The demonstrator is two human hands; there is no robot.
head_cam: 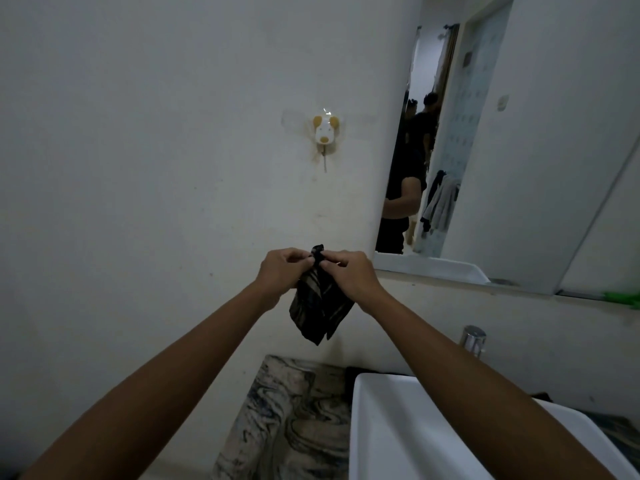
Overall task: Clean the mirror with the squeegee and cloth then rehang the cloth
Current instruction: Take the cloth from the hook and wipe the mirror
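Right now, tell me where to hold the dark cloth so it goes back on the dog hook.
Keep pinching the cloth at its bunched top corner, from both sides as the left hand and right hand do; the rest hangs free below, so lift that corner up to the dog hook.

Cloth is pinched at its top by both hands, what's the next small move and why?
Probably lift the cloth straight up toward the dog-shaped hook: both the left hand and right hand hold its top corner below the hook, which hangs bare.
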